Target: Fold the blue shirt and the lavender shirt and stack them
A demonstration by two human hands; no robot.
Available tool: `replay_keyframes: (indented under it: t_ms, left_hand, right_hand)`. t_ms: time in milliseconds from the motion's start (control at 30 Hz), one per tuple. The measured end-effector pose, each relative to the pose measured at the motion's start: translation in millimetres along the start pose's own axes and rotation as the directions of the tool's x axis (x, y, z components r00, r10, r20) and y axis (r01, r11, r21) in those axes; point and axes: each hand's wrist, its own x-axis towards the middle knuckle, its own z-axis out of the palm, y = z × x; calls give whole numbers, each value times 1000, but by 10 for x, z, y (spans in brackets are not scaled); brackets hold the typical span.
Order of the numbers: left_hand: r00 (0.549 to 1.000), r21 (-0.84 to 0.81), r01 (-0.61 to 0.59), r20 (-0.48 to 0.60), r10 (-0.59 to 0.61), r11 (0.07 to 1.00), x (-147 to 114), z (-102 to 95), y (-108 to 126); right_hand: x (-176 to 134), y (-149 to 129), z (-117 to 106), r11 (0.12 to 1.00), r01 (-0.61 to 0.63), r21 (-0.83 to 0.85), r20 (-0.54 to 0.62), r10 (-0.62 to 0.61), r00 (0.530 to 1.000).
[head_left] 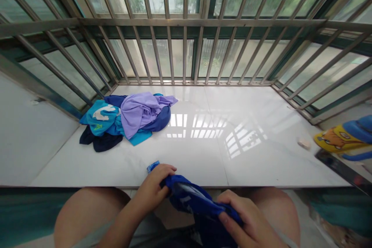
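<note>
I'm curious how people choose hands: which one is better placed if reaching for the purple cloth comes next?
Probably the left hand: it is nearer the purple cloth, which lies toward that side. Both it and the right hand hold the blue garment.

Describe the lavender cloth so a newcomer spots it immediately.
Below the barred window runs a glossy white ledge. On its left side lies a clothes heap. The lavender cloth is bunched on top, the only light purple piece among blue ones.
</note>
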Motion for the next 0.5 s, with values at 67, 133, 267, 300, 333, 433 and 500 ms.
replay_keyframes:
  t_ms: [67, 133, 267, 300, 333, 433, 500]
  left_hand:
    - [1000, -89, -5, 25, 7, 996, -55, -229, 50]
    - [997, -129, -19, 70, 29, 991, -129, -446, 118]
    - [998, -56, -9, -63, 6, 998, -309, -773, 309]
    - [986, -5, 14, -165, -14, 1000, -357, -827, 359]
    - [962, 50, 47, -271, -32, 998, -406, -871, 404]
    - [893, 190, 147, -448, -47, 971, -540, -977, 508]
    - [884, 281, 158, -467, -9, 947, -607, -1054, 549]
  right_hand:
    - [-44, 3, -191, 998, -21, -56, -36, 19, 999]
    - [-72, 48, -343, 987, -59, -147, -108, 43, 993]
    - [-60, 291, -553, 948, -120, -294, -139, 82, 987]
    - [-43, 364, -594, 938, -135, -319, -148, 91, 985]
    - [-26, 429, -632, 928, -154, -340, -177, 97, 979]
    - [1, 536, -726, 917, -166, -363, -268, 68, 961]
    - [-32, 528, -775, 940, -96, -329, -302, -8, 953]
